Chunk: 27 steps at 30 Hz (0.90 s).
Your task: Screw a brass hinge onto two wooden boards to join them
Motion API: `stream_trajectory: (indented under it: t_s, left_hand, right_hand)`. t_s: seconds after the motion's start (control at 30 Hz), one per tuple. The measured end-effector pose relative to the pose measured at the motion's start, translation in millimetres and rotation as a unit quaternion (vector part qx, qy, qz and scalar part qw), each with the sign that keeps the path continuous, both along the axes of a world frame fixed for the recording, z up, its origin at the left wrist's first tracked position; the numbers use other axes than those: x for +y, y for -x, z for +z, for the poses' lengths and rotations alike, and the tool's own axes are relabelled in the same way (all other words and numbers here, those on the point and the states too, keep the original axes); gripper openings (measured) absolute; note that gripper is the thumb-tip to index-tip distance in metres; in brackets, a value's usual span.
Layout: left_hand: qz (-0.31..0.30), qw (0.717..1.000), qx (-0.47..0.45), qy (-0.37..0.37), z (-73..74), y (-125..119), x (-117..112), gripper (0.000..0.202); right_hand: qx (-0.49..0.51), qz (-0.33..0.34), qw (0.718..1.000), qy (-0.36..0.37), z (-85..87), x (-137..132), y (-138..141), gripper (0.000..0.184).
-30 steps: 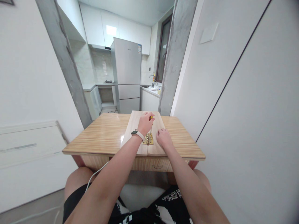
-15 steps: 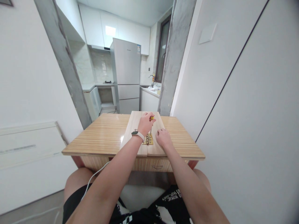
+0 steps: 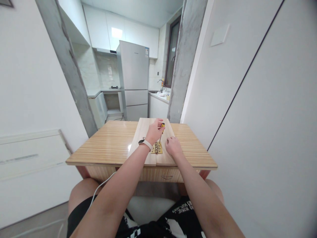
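Observation:
My left hand (image 3: 155, 130), with a band on its wrist, has its fingers around the yellow-and-black handle of a screwdriver (image 3: 162, 127). The shaft points down to the right leaf of a brass hinge (image 3: 156, 147). That hinge lies across the seam between two pale wooden boards (image 3: 141, 132). Just right of the hinge, my right hand (image 3: 173, 146) rests on the right board with its fingers curled in. Whatever may be inside those fingers is hidden, and the exact contact of the screwdriver tip is too small to make out.
The boards lie on a striped wooden table (image 3: 99, 145) with a drawer (image 3: 167, 177) in front. A white cable (image 3: 101, 185) hangs at the left by my leg. Behind the table stand a grey fridge (image 3: 135, 66) and a sink counter (image 3: 158, 96); a white wall (image 3: 247, 115) is at the right.
The fingers of my left hand have shifted and loosened a little on the handle, showing more of it, and the handle leans slightly further right. My right hand has stayed put.

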<state>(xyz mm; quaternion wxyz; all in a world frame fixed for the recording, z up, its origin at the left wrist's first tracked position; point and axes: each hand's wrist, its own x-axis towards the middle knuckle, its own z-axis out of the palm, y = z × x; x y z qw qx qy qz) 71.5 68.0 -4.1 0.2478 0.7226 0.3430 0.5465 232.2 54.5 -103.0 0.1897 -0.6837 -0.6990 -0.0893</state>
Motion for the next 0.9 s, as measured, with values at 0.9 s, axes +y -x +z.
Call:
stream_trajectory:
  t_s: [0.9]
  left_hand:
    - [0.108, 0.969, 0.214, 0.065, -78.4, 94.4, 33.4, 0.045]
  right_hand:
    - [-0.044, 0.250, 0.967, -0.011, 151.3, 9.9, 25.9, 0.027]
